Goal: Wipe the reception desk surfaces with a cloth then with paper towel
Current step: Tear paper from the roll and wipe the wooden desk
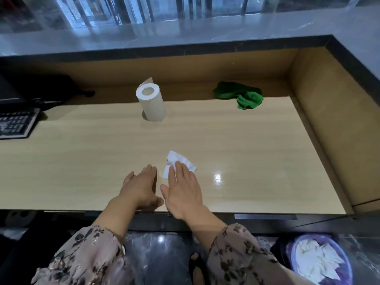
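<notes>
A small white piece of paper towel (178, 162) lies on the light wooden desk top (257, 151) near the front edge. My right hand (184, 188) lies flat with its fingertips pressing on the paper's near part. Just left of it, my left hand (141, 187) rests on the desk, fingers together, holding nothing. A paper towel roll (151, 102) stands upright further back at the middle. A crumpled green cloth (240, 95) lies at the back right of the desk.
A black keyboard (15, 125) and dark equipment (37, 89) sit at the left. A raised grey marble counter (185, 36) runs along the back and right. On the floor at lower right stands a bin (316, 262) with crumpled white paper.
</notes>
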`<state>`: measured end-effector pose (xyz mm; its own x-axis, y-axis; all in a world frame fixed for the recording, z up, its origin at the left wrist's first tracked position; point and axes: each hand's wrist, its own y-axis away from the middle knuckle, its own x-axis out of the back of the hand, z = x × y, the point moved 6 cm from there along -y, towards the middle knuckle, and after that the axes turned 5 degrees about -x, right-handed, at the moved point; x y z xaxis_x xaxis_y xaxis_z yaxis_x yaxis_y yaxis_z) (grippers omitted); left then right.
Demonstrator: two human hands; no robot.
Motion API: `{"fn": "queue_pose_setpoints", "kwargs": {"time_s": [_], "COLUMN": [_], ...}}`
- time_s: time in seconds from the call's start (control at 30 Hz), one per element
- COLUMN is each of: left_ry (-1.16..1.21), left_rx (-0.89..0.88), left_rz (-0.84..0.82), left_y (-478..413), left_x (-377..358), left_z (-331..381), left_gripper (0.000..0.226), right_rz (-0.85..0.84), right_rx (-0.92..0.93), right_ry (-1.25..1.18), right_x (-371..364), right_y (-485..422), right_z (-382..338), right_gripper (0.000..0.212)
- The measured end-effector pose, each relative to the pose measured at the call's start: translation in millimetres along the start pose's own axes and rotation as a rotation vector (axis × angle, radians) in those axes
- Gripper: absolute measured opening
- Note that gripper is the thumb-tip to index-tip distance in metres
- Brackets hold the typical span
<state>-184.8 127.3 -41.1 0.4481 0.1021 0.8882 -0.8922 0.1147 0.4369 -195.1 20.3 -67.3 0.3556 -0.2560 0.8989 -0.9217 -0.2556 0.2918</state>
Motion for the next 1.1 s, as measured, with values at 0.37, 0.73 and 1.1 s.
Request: {"fn": "queue_pose_setpoints", "kwargs": {"time_s": [0.37, 0.73, 1.1], "left_ry": [-0.138, -0.242, -0.157], "left_rx": [0.064, 0.078, 0.030], "left_rz": [-0.087, -0.100, -0.073], "left_y": [-9, -17, -1], "left_x": [-1, 2, -3], "left_z": [6, 51, 47], "left_gripper": [0.056, 0.087, 0.089], "right_rz": [0.062, 0.179, 0.176], "right_rx": [0.030, -0.433, -0.824], "right_ry": [0.142, 0.139, -0.004], "right_x": [0, 37, 51], "right_y": [-3, 73, 101], "right_z": [16, 199, 256], "right_gripper": [0.065, 0.084, 0.069]}}
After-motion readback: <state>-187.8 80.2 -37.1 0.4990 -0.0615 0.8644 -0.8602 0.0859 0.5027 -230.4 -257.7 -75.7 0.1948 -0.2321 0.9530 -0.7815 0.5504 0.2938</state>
